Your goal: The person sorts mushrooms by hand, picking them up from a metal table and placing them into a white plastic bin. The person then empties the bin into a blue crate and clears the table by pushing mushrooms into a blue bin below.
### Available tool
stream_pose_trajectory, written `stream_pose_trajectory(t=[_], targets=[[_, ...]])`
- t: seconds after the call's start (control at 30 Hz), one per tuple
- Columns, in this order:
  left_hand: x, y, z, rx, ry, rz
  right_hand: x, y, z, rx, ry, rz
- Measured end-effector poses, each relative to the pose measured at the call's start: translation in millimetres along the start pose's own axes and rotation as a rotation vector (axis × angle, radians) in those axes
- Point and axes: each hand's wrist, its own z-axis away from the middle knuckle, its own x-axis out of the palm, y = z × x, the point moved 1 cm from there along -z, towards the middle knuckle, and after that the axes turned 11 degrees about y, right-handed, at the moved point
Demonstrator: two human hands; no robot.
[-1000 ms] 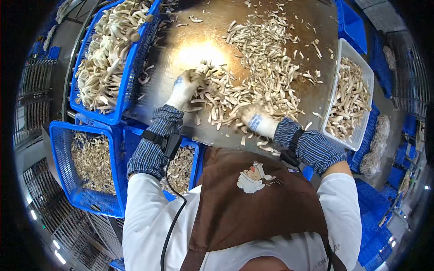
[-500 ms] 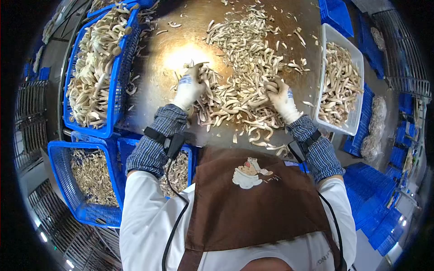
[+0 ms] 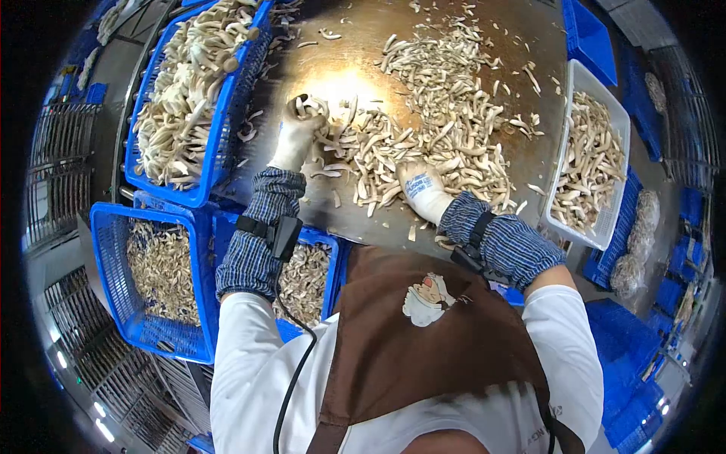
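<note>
A spread pile of pale, long-stemmed mushrooms lies on the metal table. My left hand, in a white glove with dark fingertips, is at the pile's left edge. Its fingers curl around a few mushrooms there. At the near side of the pile, my right hand presses palm down among the mushrooms, also gloved in white. Its fingers point down and away from view, so whether they grip any is hidden.
On the left stands a blue basket heaped with mushrooms; below it, another blue basket holds small pieces. A further blue basket sits by the table's near edge. A white basket of mushrooms is at right.
My right hand has moved left and nearer to my body, from the pile's right side. My left hand has shifted outward to the left edge. The whole view has swung slightly.
</note>
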Motion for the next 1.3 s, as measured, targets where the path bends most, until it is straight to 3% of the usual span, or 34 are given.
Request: stream_pose_trajectory(t=[0.07, 0.13, 0.2, 0.23, 0.27, 0.3, 0.33, 0.4, 0.47, 0.53, 0.57, 0.6, 0.67, 0.7, 0.73, 0.8, 0.83, 0.87, 0.93, 0.97, 1.0, 1.03, 1.1, 1.13, 1.2, 1.23, 1.27, 1.3], targets=[[-9.5, -16.9, -2.3, -0.251, -0.098, 0.122, -9.6, 0.3, 3.3, 0.013, 0.004, 0.035], [-8.6, -17.9, -1.4, -0.229, -0.086, 0.189, -24.7, 3.9, 6.0, 0.044, -0.257, 0.047], [-11.1, -17.9, 5.4, -0.324, -0.035, 0.096, -25.6, 14.0, 15.1, 0.002, -0.272, 0.049], [-4.5, -11.1, 10.4, -0.202, 0.087, -0.058, -26.1, 19.0, 19.1, 0.008, -0.223, -0.102], [-6.1, -18.4, 7.1, -0.2, 0.083, -0.057, -25.9, 25.0, 23.0, 0.013, -0.174, -0.253], [-10.2, -28.7, 1.9, 0.168, 0.052, -0.326, -18.7, 32.7, 26.6, 0.006, -0.072, -0.305], [-7.4, -21.8, 2.9, 0.539, 0.021, -0.59, -43.7, 37.1, 24.9, 0.205, -0.136, -0.6], [-3.5, -22.4, 8.7, 0.507, -0.012, -0.648, -57.0, 50.6, 33.3, 0.226, 0.137, -0.597], [4.5, -32.1, 6.9, 0.432, -0.206, -0.892, -13.6, 73.7, 42.2, 0.26, 0.197, -0.613], [17.9, -41.1, 1.6, 0.302, -0.309, -1.094, 5.4, 86.2, 42.4, 0.468, 0.369, -1.345], [21.9, -39.2, -1.2, 0.237, -0.369, -1.156, -64.2, 69.4, 43.6, 0.633, 0.237, -1.3], [26.2, -37.6, -3.7, 0.173, -0.43, -1.217, -67.0, 76.8, 43.2, 0.619, 0.186, -1.217], [34.5, -37.3, -7.8, 0.201, -0.473, -1.229, -50.9, 87.9, 51.1, 0.631, 0.307, -1.072], [37.0, -38.9, -9.5, 0.218, -0.508, -1.242, -34.3, 96.0, 48.7, 0.505, 0.46, -1.219], [36.2, -49.1, -16.7, 0.222, -0.507, -1.239, -31.0, 102.0, 53.2, 0.504, 0.464, -1.215], [31.1, -65.4, -31.7, 0.155, -0.469, -0.919, -48.8, 103.1, 61.3, 0.599, 0.384, -1.271], [30.2, -15.2, -12.6, 0.066, -0.437, -0.819, -71.0, 97.0, 63.6, 0.661, 0.295, -1.356], [26.4, -5.6, -10.3, 0.072, -0.439, -0.824, -65.5, 100.9, 67.7, 0.663, 0.302, -1.361], [23.4, 3.7, -12.1, -0.355, -0.426, -0.103, -62.5, 107.8, 73.2, 0.727, 0.302, -1.429], [28.1, 2.4, -10.6, -0.323, -0.401, -0.052, -62.1, 112.3, 76.2, 0.693, 0.27, -1.439], [32.0, 38.7, 10.6, -0.334, -0.427, -0.045, -58.5, 114.2, 73.4, 0.696, 0.285, -1.445], [41.2, 45.5, 24.0, -0.363, -0.497, 0.098, -52.3, 116.2, 68.9, 0.505, 0.174, -1.186], [64.7, 39.5, 33.7, -0.402, -0.598, 0.288, -87.8, 79.8, 55.0, 0.822, 0.191, -1.801], [78.9, 29.0, 35.0, -0.41, -0.631, 0.335, -99.0, 66.2, 42.2, 0.858, 0.118, -2.048], [105.4, 46.4, 55.6, -0.514, -0.645, 0.41, -68.7, 73.7, 22.4, 0.806, -0.028, -2.069], [115.0, 46.7, 57.5, -0.512, -0.723, 0.396, -51.0, 85.0, 13.9, 0.613, -0.124, -2.098], [123.7, 43.1, 59.2, -0.512, -0.8, 0.382, -48.2, 81.4, 10.2, 0.605, -0.112, -2.201], [132.4, 33.4, 60.0, -0.587, -0.699, 0.263, -46.1, 77.4, 6.5, 0.596, -0.104, -2.305]])
